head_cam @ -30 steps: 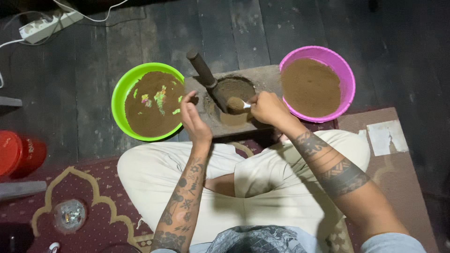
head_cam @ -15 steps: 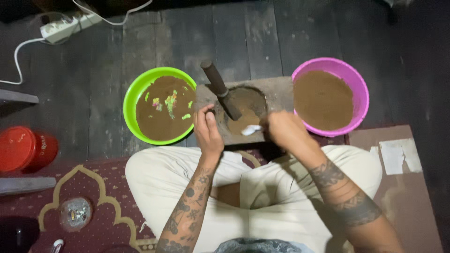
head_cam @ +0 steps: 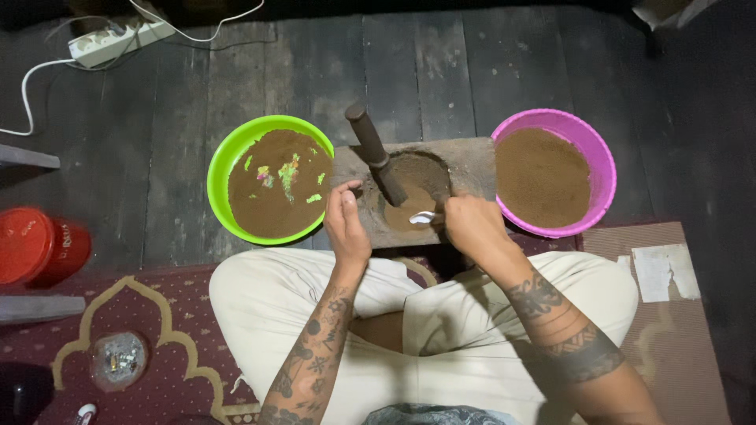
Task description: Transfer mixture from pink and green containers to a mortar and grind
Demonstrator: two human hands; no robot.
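I sit cross-legged before a wooden block mortar [head_cam: 465, 161] with a round hollow holding brown powder. A dark pestle [head_cam: 375, 153] leans in the hollow. My right hand [head_cam: 471, 227] grips a small white spoon [head_cam: 422, 217] whose bowl lies in the powder. My left hand [head_cam: 346, 224] rests against the block's left front edge, fingers loosely curled, holding nothing that I can see. A green bowl [head_cam: 218, 168] of brown powder with bright coloured bits stands left of the block. Right of it stands a pink bowl [head_cam: 600, 161] of smooth brown powder.
Dark floorboards lie behind the bowls. A white power strip [head_cam: 118, 43] with cables sits far left at the back. A red container [head_cam: 39, 244] stands at the left edge. A patterned rug [head_cam: 165, 330] lies under me, with a small round glass dish [head_cam: 118, 359] on it.
The view has shifted. My right hand with the spoon has lowered into the mortar hollow, and my left hand has settled against the block's edge.
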